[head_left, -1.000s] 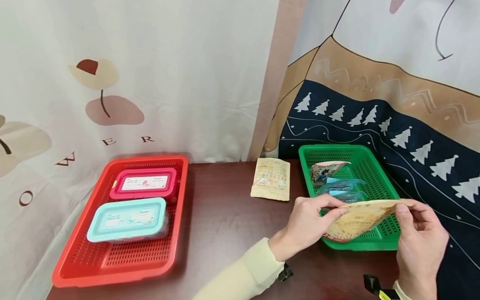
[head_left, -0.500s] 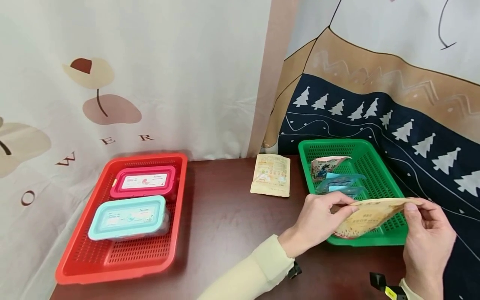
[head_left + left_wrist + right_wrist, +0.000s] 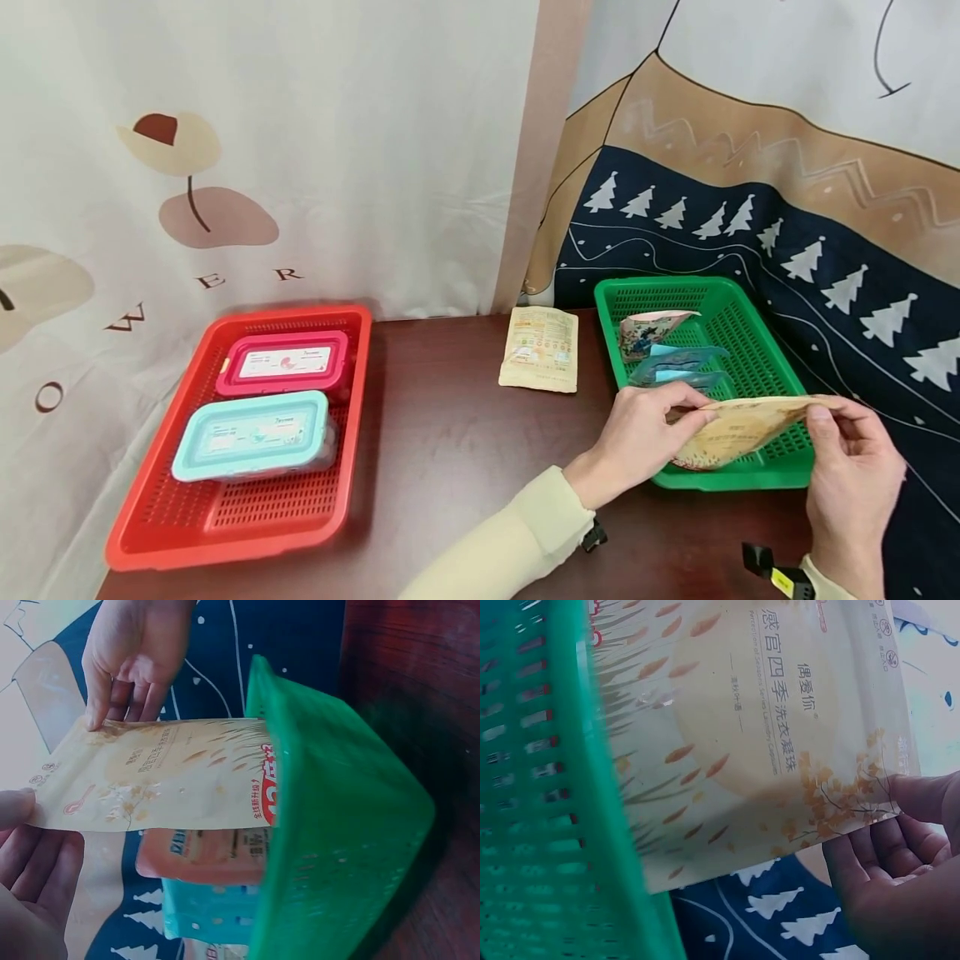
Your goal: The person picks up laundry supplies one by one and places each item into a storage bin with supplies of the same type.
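Both hands hold a pale yellow laundry-capsule pouch (image 3: 738, 429) by its two top corners, above the near part of a green basket (image 3: 780, 477). My left hand (image 3: 637, 442) pinches one corner between thumb and fingers. At the opposite corner, my right hand (image 3: 855, 483) pinches the pouch, as the right wrist view also shows with the hand (image 3: 900, 877) at its edge. The pouch's lower end is hidden behind the basket wall (image 3: 337, 802) in the left wrist view. Other packets, one pink (image 3: 202, 855) and one blue (image 3: 210, 907), stand inside the basket.
Another yellow pouch (image 3: 540, 350) lies flat on the brown table (image 3: 442, 433), left of the green basket. On the far left a red basket (image 3: 341, 467) holds two lidded boxes, one pink (image 3: 285, 363) and one light blue (image 3: 251, 435). Curtains hang behind.
The hands and pouch have shifted slightly right in the head view, which has itself moved a little. The pouch's red lower strip, seen earlier, is now hidden at the basket's near rim.
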`<state>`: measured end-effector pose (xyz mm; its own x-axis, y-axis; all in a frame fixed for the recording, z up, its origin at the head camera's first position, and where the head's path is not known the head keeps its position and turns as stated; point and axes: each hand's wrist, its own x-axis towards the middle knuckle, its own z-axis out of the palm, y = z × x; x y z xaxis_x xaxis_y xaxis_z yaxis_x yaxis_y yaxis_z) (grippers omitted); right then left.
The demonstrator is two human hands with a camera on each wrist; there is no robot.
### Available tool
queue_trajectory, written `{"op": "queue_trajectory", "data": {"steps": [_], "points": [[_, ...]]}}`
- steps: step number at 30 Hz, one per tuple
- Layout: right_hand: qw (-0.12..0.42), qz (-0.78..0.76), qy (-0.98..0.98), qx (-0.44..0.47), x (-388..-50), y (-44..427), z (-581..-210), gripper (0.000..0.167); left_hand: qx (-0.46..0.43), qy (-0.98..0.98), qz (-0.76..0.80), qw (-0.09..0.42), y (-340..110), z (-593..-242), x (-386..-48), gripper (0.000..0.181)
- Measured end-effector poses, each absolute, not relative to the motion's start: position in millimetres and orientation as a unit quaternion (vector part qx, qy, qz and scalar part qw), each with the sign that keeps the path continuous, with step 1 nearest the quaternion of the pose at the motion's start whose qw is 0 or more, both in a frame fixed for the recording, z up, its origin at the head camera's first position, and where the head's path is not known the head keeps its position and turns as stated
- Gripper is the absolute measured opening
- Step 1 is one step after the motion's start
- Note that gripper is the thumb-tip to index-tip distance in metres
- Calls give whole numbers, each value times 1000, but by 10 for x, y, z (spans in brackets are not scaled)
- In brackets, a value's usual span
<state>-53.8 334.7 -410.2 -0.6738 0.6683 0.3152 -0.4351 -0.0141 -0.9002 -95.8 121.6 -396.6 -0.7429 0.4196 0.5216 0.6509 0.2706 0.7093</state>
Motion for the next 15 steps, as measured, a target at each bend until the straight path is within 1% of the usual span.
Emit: {"op": "queue_trajectory", "data": {"steps": [3,7,15], "points": [[378,704,-591,-108,-544,3351,-4157,13,-336,-796,-490,112,1200,-4023,-992,12],[360,690,-615,-127,-542,3343,-4225,12,-327,-807,-483,94,1171,-4095,-1027,13],[319,671,-651,-153,-553,3363,-4356,11,-332,-832,-436,85,1143,-4216,-1034,11]]}}
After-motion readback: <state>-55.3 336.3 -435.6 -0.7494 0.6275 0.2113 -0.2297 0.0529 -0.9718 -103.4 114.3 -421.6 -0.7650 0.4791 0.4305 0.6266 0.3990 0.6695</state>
